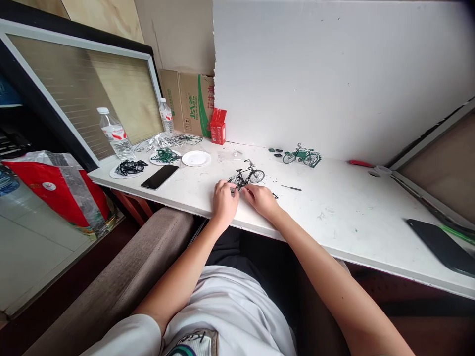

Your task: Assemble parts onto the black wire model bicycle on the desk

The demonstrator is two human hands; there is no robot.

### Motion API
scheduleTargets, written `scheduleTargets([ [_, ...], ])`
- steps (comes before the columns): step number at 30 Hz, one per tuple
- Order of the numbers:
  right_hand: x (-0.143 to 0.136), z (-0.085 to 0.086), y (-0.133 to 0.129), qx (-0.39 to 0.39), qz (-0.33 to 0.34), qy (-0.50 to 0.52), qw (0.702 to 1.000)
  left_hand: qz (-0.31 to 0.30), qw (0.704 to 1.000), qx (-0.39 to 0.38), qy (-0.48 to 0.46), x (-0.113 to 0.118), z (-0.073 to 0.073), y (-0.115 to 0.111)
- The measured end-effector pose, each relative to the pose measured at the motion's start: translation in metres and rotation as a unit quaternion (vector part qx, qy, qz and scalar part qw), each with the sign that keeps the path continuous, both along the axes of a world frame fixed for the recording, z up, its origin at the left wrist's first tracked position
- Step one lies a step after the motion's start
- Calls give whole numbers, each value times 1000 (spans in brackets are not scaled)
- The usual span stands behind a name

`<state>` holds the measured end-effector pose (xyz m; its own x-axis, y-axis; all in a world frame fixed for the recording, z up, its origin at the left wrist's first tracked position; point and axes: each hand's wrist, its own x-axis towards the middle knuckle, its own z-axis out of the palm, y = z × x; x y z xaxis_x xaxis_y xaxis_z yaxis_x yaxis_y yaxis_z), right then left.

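Note:
A small black model bicycle [256, 175] stands near the front edge of the white table, its handlebar and front wheel pointing away to the right. My left hand [225, 199] is closed at its rear wheel, thumb and fingers pinched on the back part. Close beside it, my right hand [261, 199] has its fingertips pinched together at the bicycle's lower middle. What lies between those fingertips is too small to make out. Part of the rear wheel is hidden by my hands. To the right lies a thin dark screwdriver [291, 188], and a small black part [275, 196] is by my right wrist.
A green model bicycle [302, 156] stands at the back. Leftward are plates of black parts [130, 168] and green parts [166, 155], a bare white plate [196, 158], a phone [160, 177] and water bottles [116, 134]. A red box [218, 127] stands by a carton [189, 101].

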<state>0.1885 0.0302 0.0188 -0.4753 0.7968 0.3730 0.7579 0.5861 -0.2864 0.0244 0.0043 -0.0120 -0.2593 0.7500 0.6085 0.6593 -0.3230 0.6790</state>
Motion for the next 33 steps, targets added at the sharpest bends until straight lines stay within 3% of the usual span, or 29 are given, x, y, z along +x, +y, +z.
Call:
scheduleTargets([
  [4,-2,3,-5,-11,-28,-42,999,-12,999,0,-33,-2,-5,5],
  [8,-2,2,-8,-8,-14,-28,999,-21,999,2,-43,-3,-6,7],
  [21,-6,5,-9,-12,-48,-63,997,-33,999,2,-30,-2,-4,6],
  [33,-7,9,-13,-35,-12,-32,999,-32,998,-10,-46,-3,-1,3],
])
